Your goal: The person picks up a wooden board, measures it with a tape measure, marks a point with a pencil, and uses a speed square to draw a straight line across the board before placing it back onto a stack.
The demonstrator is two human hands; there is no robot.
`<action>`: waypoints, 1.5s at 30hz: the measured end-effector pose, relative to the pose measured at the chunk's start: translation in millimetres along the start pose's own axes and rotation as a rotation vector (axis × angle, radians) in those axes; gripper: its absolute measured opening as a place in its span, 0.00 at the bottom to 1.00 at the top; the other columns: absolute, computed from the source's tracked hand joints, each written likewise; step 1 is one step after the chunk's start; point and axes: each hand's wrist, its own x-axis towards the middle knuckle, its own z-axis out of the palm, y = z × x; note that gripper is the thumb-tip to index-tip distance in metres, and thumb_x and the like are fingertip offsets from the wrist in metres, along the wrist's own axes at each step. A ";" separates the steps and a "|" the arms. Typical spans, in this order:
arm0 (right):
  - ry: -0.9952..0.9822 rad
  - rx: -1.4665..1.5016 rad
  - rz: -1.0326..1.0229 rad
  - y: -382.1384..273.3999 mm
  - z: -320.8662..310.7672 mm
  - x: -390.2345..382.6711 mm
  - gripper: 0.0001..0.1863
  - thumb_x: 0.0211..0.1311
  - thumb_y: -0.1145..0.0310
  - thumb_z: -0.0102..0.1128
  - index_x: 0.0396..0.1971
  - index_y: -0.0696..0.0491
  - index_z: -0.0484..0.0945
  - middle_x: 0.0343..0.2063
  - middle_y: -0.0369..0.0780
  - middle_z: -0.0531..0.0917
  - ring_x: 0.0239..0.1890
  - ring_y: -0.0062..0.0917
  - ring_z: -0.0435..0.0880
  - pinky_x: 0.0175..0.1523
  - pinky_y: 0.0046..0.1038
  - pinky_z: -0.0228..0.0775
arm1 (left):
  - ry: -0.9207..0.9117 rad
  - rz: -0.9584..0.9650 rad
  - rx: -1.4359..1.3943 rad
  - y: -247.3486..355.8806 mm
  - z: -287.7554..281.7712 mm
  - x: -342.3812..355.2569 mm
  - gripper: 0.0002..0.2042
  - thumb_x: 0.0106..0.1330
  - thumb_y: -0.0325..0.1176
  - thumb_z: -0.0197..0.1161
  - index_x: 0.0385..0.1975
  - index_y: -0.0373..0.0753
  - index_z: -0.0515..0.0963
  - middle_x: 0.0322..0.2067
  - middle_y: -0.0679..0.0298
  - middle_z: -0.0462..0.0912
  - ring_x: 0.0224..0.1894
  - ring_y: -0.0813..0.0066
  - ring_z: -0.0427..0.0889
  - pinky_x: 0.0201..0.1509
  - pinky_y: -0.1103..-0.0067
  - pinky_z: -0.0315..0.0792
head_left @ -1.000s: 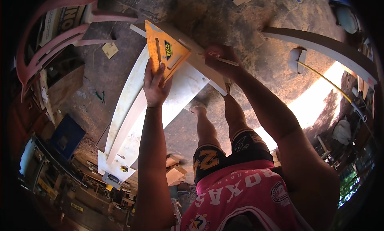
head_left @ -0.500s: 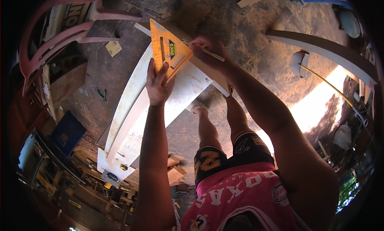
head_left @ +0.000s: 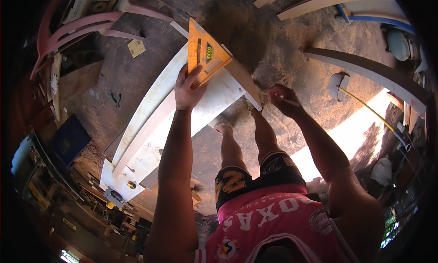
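Note:
My left hand (head_left: 189, 90) grips the lower edge of an orange triangular speed square (head_left: 213, 61), thumb on its face. The square rests over a wooden board (head_left: 244, 78) that runs across the far end of a long white work surface (head_left: 214, 101). To the right of the board's near end, my right hand (head_left: 284, 101) is raised and apart from it. Its fingers are closed around a thin pale pencil (head_left: 290, 101). A long curved wooden strip (head_left: 145, 133) lies along the white surface, below my left hand.
A pinkish plastic chair (head_left: 82, 29) lies at the far left. At the surface's near end sits a grey and yellow tool (head_left: 114, 197). A curved wooden beam (head_left: 365, 67) and a yellow stick (head_left: 369, 112) are at the right. Green-handled pliers (head_left: 117, 99) lie on the floor.
My right hand has moved away from the square, to the right and nearer to me, with the pencil still in it. My left hand stays on the square; the whole view has shifted slightly.

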 end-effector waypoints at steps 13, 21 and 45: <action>-0.376 -0.318 -0.168 -100.1 116.9 2.5 0.14 0.66 0.58 0.57 0.30 0.55 0.75 0.26 0.42 0.81 0.27 0.34 0.82 0.34 0.29 0.72 | 0.590 -0.683 -0.136 42.8 -64.5 -249.6 0.25 0.50 0.27 0.70 0.51 0.38 0.75 0.57 0.46 0.69 0.61 0.52 0.70 0.63 0.66 0.66; -0.613 -0.850 -0.700 -128.0 329.3 7.6 0.14 0.54 0.75 0.54 0.42 0.55 0.72 0.43 0.48 0.75 0.47 0.43 0.76 0.47 0.42 0.73 | 1.153 -1.255 0.066 -60.1 -133.8 -412.8 0.19 0.57 0.30 0.68 0.49 0.38 0.74 0.51 0.50 0.70 0.58 0.53 0.70 0.61 0.68 0.66; -0.272 -1.273 -1.032 -191.3 501.8 23.3 0.43 0.50 0.57 0.71 0.66 0.45 0.60 0.62 0.38 0.68 0.60 0.33 0.68 0.63 0.42 0.58 | 0.903 -1.259 0.248 -195.7 -222.0 -477.5 0.30 0.57 0.41 0.68 0.62 0.48 0.67 0.67 0.45 0.56 0.67 0.40 0.56 0.69 0.58 0.55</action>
